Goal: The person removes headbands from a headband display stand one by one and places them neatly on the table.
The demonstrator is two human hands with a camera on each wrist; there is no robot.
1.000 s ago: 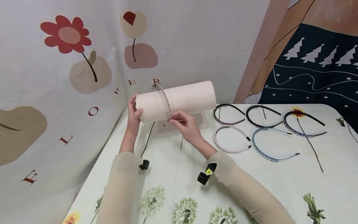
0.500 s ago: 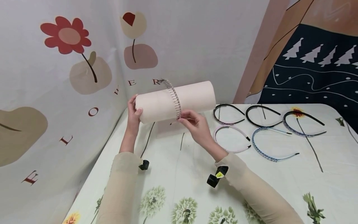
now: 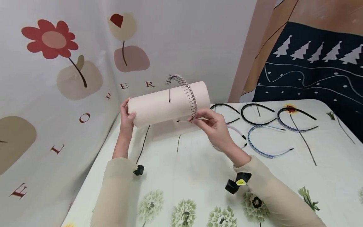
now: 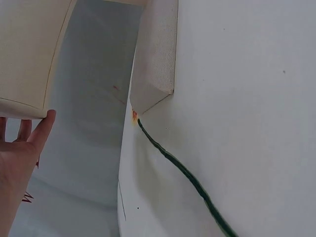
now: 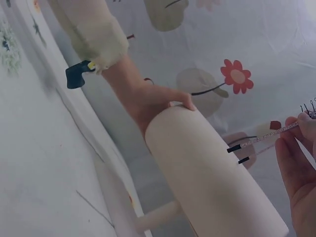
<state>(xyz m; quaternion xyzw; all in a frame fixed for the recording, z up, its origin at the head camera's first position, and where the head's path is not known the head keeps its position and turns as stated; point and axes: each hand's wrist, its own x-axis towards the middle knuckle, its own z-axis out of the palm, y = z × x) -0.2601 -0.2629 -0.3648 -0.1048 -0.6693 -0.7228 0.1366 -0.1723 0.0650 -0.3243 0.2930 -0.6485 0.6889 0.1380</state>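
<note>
A pale pink padded cylinder [image 3: 153,110] lies sideways above the table, its right end higher. My left hand [image 3: 126,118] holds its left end; in the left wrist view the fingers of my left hand [image 4: 22,160] touch the cylinder's edge [image 4: 29,54]. My right hand [image 3: 216,127] pinches a sparkly toothed headband [image 3: 194,102] between thumb and fingers, near the cylinder's right part. Both dark tips of the headband point left, showing in front of the cylinder. In the right wrist view, part of the headband [image 5: 269,134] lies outside the frame beyond my right hand [image 5: 301,182].
Black headbands [image 3: 256,126] and a blue headband [image 3: 259,149] lie on the table's right side. A pink headband [image 3: 236,130] is partly behind my right hand. Under the cylinder stands a pink base [image 3: 164,134]. Printed cloth walls [image 3: 181,37] rise behind.
My right hand has moved right, taking the headband along the cylinder and tilting it so both tips now show in front. My left hand keeps its hold. The head view has turned slightly right.
</note>
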